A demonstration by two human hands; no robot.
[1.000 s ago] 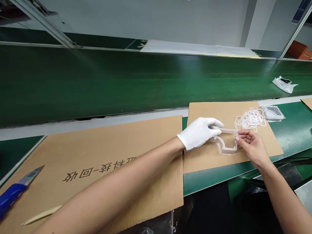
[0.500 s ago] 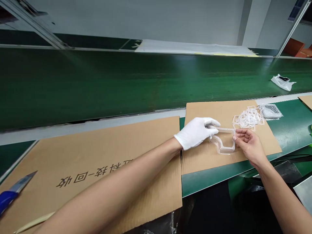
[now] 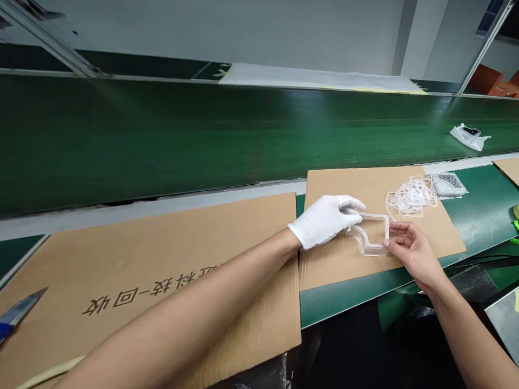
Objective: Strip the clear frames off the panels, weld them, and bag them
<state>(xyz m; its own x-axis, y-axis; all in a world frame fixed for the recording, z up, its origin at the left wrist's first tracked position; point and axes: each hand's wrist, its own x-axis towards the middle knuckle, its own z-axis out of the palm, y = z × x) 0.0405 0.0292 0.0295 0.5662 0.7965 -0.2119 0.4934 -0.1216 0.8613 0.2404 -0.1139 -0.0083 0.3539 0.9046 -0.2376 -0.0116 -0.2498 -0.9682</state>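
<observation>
A clear plastic frame (image 3: pixel 373 250) with a curved lower left side is held just over a cardboard sheet (image 3: pixel 332 270). A thin white outline, like a gasket, runs along its rim. My left hand (image 3: pixel 327 221), in a white glove, pinches the frame's upper left corner between thumb and fingers. Bare, my right hand (image 3: pixel 416 251) has its thumb and fingertips closed on the right edge, near the lower corner. Behind the frame lies a tangled pile of thin white gasket-like outlines (image 3: pixel 412 197).
A clear bag of small pieces (image 3: pixel 448 185) sits beside the pile. On the left, a larger printed cardboard sheet (image 3: pixel 251 227) carries a blue-handled knife (image 3: pixel 24 312). A green conveyor belt (image 3: pixel 227 135) runs behind, with a white wrapped item (image 3: pixel 470 137) on it.
My right hand has slid slightly down the frame's right edge, toward the lower corner. The left hand keeps its pinch. The view has shifted slightly.
</observation>
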